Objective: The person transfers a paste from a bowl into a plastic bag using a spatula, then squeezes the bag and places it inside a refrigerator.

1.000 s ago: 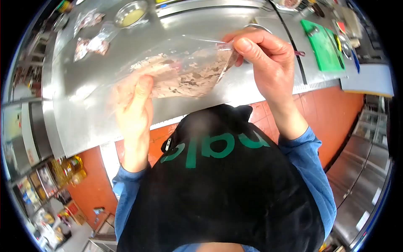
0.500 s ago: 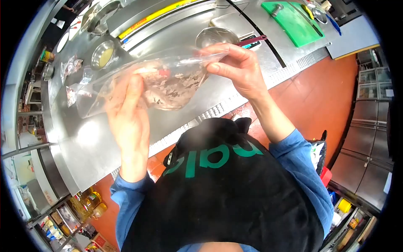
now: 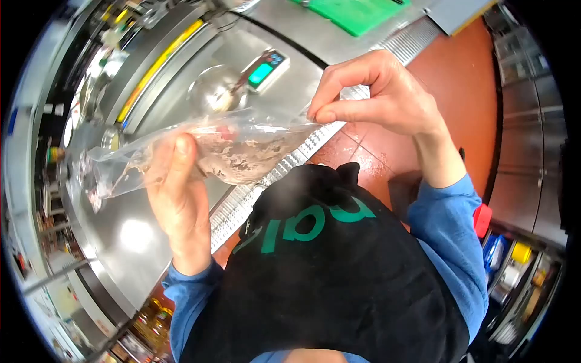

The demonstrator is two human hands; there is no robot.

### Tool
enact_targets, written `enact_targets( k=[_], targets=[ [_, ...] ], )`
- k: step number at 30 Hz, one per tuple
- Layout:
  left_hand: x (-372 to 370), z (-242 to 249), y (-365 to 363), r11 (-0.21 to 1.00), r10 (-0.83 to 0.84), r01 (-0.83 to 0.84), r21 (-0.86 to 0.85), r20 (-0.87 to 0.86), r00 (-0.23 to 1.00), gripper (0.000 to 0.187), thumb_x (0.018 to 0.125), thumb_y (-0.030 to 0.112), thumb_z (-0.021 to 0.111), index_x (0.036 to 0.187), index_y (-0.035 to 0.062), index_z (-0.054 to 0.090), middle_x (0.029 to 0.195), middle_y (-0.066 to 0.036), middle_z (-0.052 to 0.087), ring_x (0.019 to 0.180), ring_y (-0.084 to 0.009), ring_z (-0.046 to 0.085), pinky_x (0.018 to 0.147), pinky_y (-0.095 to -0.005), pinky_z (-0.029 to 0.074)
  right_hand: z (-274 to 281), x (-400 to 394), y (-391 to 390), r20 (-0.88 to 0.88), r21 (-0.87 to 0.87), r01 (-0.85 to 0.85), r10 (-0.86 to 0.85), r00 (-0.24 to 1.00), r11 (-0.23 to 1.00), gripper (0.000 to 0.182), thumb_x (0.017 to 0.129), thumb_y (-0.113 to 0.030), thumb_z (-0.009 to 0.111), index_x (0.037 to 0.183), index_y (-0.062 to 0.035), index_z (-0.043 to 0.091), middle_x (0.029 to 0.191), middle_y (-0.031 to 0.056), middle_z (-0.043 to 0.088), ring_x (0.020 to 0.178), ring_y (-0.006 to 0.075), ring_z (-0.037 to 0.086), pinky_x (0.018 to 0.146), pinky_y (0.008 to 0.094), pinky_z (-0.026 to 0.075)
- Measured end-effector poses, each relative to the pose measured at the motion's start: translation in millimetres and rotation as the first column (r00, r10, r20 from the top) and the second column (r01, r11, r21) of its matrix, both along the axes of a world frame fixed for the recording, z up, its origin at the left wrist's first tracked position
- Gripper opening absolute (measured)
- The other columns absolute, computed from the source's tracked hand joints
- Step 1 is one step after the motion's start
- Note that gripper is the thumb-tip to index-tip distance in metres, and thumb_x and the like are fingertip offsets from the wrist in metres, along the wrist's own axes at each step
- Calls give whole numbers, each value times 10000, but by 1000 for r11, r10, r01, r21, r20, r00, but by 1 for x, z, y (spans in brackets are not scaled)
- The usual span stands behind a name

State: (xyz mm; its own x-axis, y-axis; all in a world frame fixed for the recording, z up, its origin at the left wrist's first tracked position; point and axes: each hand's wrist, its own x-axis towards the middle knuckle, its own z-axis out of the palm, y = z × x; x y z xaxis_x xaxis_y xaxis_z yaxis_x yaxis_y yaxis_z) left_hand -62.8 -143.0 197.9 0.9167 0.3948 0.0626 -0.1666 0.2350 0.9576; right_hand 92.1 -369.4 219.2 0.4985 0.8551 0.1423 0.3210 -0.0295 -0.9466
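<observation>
A clear plastic bag (image 3: 224, 151) of pale minced meat is held above a steel counter (image 3: 130, 230). The left hand (image 3: 178, 193) cups its underside; the right hand (image 3: 378, 94) pinches one corner. Behind stand a metal bowl (image 3: 215, 91), a digital scale (image 3: 263, 69) and a green cutting board (image 3: 357, 12).

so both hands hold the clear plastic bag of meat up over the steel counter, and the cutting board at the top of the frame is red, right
Not quite: the cutting board at the top of the head view is green, not red. The rest holds: the left hand cups the clear plastic bag of meat from below and the right hand pinches its corner, with the bag held up over the steel counter.
</observation>
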Motion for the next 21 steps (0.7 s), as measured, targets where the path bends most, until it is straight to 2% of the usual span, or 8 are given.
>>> enact_targets(
  k=[1,4,5,7,9,12,14,21],
  targets=[
    [12,-2,-9,999,-16,16,28,-8,1000,282,896,175,584,1024,-75,606,1004,-154,642,960,-206,589,884,-324,422,4,4,-15,-11,0,37,-37,999,999,70,786,-23,649,837,22,664,791,81,663,721,132,616,665,249,481],
    [50,-13,-34,989,-98,100,105,-28,995,289,898,173,575,1039,-78,598,1008,-172,641,972,-224,590,900,-341,418,3,12,-52,319,-107,174,-132,939,979,75,772,-35,647,780,26,605,709,42,615,655,100,580,602,233,465],
    [64,-17,-42,981,-115,118,154,-29,993,295,901,174,569,1050,-79,594,1010,-179,641,975,-233,591,907,-350,417,-1,14,-63,307,-113,215,-172,936,970,75,772,-35,647,780,26,605,709,42,615,655,100,580,602,233,465],
    [84,-21,-67,969,-227,228,99,-24,974,296,904,175,565,1051,-80,595,1018,-181,639,980,-238,590,912,-352,413,-2,9,-87,200,-153,512,-481,854,845,68,774,-41,626,767,20,594,693,30,595,635,83,554,600,232,456],
    [103,-25,-87,945,-323,324,48,-15,946,297,907,176,560,1052,-80,597,1026,-183,637,984,-243,588,917,-355,410,-7,9,-113,99,-98,582,-574,813,807,71,789,-57,608,773,7,583,703,9,582,635,69,529,607,234,448],
    [131,-34,-108,909,-417,417,12,-9,909,282,910,165,555,1035,-82,606,1038,-179,636,992,-239,586,915,-349,411,-15,16,-147,194,-121,570,-544,816,813,115,816,-65,578,900,-3,627,789,28,620,732,84,569,684,243,464],
    [151,-39,-121,888,-458,459,17,-52,887,264,914,150,546,1019,-83,614,1023,-171,642,978,-234,593,904,-341,419,-17,18,-158,-28,45,517,-516,856,855,246,834,-52,549,1062,-1,626,895,59,645,858,117,591,780,259,464],
    [227,-54,-167,697,-717,715,-44,-47,696,251,916,136,540,1007,-85,616,963,-160,661,912,-231,616,873,-329,437,-37,59,-230,-289,-147,352,-381,878,924,250,821,-50,615,1049,52,626,924,78,644,881,135,588,820,267,452]
  ],
)
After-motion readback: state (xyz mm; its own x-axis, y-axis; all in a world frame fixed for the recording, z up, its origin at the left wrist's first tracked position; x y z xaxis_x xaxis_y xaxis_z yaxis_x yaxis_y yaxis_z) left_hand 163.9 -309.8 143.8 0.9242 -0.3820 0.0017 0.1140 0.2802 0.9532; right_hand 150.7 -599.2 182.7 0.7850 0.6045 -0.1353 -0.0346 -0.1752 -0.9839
